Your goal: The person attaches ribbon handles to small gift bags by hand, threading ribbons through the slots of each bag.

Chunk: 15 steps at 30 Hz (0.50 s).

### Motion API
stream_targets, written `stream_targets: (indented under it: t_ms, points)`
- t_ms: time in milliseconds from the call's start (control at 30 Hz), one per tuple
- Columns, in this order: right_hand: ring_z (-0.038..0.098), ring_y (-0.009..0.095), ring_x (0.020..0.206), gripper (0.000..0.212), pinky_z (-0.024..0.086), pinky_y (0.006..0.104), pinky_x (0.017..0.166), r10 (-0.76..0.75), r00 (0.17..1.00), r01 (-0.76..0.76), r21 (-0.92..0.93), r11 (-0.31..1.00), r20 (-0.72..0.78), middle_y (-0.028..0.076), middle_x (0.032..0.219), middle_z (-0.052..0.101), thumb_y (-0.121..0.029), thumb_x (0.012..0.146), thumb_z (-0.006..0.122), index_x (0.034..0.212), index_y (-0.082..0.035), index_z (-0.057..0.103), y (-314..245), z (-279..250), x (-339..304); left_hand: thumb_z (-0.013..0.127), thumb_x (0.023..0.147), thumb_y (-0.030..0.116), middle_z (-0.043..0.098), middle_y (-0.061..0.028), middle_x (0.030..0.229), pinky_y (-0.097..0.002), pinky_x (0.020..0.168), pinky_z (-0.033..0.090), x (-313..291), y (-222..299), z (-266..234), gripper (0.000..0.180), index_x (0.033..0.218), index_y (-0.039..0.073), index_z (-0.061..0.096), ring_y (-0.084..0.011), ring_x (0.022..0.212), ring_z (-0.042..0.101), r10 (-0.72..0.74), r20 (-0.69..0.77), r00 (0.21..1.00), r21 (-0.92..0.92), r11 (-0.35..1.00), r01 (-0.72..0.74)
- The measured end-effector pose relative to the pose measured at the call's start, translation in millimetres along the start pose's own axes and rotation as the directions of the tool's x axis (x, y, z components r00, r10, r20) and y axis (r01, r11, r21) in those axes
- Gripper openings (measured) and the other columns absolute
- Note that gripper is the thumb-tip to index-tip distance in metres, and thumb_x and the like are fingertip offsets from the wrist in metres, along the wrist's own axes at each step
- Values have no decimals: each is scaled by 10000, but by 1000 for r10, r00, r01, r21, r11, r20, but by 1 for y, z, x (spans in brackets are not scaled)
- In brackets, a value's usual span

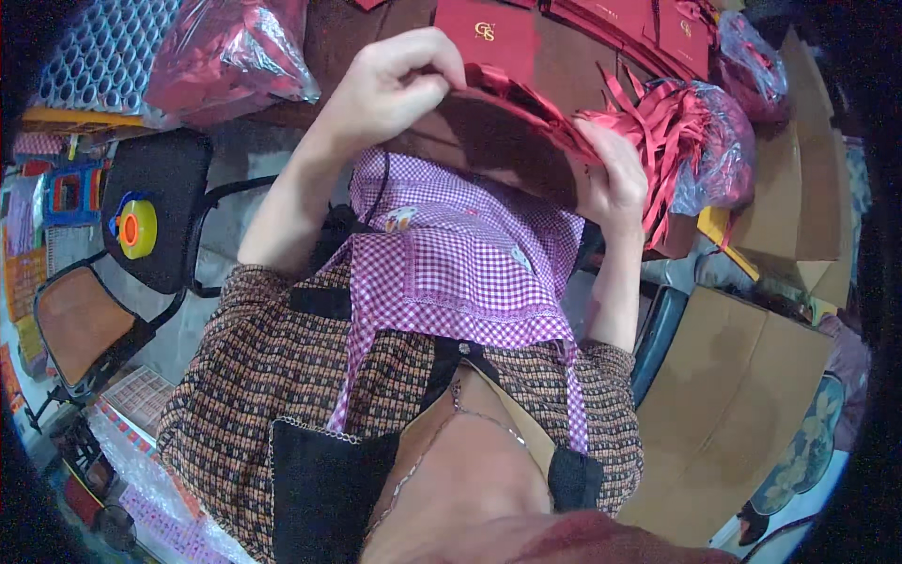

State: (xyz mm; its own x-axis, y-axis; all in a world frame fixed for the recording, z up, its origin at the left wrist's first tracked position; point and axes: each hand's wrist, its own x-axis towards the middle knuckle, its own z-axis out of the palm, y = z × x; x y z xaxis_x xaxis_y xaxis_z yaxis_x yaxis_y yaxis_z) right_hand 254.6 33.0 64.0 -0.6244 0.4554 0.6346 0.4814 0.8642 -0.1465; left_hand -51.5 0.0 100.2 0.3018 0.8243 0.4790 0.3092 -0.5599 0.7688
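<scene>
Between my two hands stretches a glossy red band (526, 101), seen nearly edge-on. Whether it is a ribbon or the rim of a red bag, I cannot tell. My left hand (402, 86) is closed on its left end, thumb and bent fingers pinched together. At the other end my right hand (613, 179) grips it with curled fingers, partly hidden. Beyond the band a flat red gift bag (484, 36) with a gold emblem lies on the brown table (584, 64). A loose bundle of red ribbons (662, 141) spills beside my right hand.
Stacked red bags (625, 26) lie at the back right, near a clear plastic bag (719, 155). Another filled plastic bag (230, 61) sits at the back left, by a tray of round holes (99, 52). Cardboard (733, 404) stands at right, a black chair (155, 207) at left.
</scene>
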Motion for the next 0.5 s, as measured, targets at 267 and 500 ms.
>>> stream_targets:
  t_ms: [267,500]
  points:
    - [530,164,1106,538,415,295,945,572,765,-613,606,507,296,124,1230,543,27,821,568,1328,40,390,-11,14,-3,582,779,-37,621,-40,907,-232,768,441,42,-35,8,173,929,-17,666,-119,857,569,-117,-223,968,-267,962,55]
    - [568,220,1061,481,442,344,932,629,531,-608,772,-185,568,132,1186,560,51,816,512,1286,29,410,-9,14,7,500,849,32,632,-101,1020,-247,759,506,49,-90,6,288,1120,-7,588,-165,857,614,-481,-40,876,-736,607,300]
